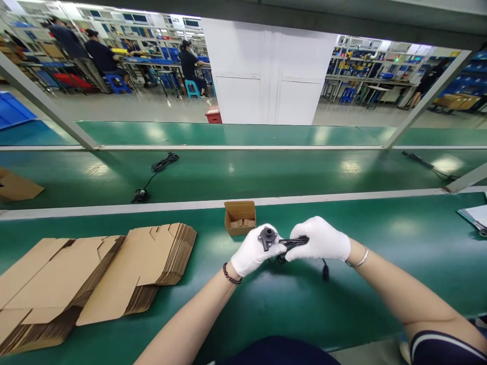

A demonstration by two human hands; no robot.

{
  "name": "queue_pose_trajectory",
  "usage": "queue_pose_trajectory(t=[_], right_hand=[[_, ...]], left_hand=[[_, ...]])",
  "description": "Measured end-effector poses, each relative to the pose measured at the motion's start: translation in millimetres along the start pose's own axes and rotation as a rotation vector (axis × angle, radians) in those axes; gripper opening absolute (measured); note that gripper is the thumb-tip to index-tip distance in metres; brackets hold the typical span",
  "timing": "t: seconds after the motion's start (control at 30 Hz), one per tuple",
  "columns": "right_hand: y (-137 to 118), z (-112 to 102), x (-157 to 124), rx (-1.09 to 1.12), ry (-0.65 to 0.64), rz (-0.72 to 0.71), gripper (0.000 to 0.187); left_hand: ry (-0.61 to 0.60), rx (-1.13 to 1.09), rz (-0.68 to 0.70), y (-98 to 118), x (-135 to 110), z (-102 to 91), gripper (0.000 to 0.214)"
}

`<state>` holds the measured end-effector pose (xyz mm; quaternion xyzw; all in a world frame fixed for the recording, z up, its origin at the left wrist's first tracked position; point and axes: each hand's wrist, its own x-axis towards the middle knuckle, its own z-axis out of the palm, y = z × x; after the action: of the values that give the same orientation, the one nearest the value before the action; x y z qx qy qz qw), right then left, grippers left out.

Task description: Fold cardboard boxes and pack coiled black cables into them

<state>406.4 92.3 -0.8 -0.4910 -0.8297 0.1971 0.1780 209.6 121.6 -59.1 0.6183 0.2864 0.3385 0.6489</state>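
My left hand (254,252), in a white glove, is closed around a small black pump (268,236) with a round body and a short spout. Its bundled black cable (292,243) runs across to my right hand (318,239), also gloved in white, whose fingers are wrapped round the coils. A loose cable end with a black plug (325,271) hangs below the right hand. Just beyond the left hand stands a small open cardboard box (240,219), with folded cardboard visible inside.
Stacks of flat cardboard boxes (152,258) lie at left on the green bench. Across the white rail, another pump with coiled cable (140,194) rests on the belt, and a black cable (426,163) lies far right. A clipboard (475,215) sits at the right edge. People work in the background.
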Motion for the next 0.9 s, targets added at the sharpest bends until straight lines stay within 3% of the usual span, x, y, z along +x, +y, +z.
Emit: queue_pose_trajectory(t=[0.13,0.2,0.27,0.37,0.43,0.57,0.7,0.8,0.9], right_hand=[[-10,40,4,0.607,0.504,0.108,0.04],[-21,63,10,0.889,0.705,0.109,0.04],[-34,83,16,1.126,0.816,0.108,0.054],[-48,102,18,1.339,0.838,0.167,0.067],[-51,106,17,1.378,0.811,0.187,0.052],[-42,94,17,1.374,0.831,0.172,0.02],[-21,76,20,1.407,0.957,0.216,0.015],[-9,70,18,1.402,0.836,0.202,0.033],[-9,70,15,1.247,0.659,0.201,0.037]], left_hand=[[0.012,-0.409,0.03,-5,-4,14.6,0.037],[0.073,-0.469,0.041,-6,-3,22.2,0.038],[0.16,-0.444,0.1,-6,-1,25.0,0.038],[0.265,-0.331,0.23,-5,0,21.9,0.035],[0.265,-0.276,0.233,-1,-2,19.4,0.034],[0.251,-0.388,0.028,9,-5,20.2,0.034],[0.399,-0.786,-0.158,11,-6,16.2,0.037],[0.391,-1.04,-0.137,10,-8,7.2,0.036],[0.329,-0.865,-0.041,6,-11,1.5,0.039]])
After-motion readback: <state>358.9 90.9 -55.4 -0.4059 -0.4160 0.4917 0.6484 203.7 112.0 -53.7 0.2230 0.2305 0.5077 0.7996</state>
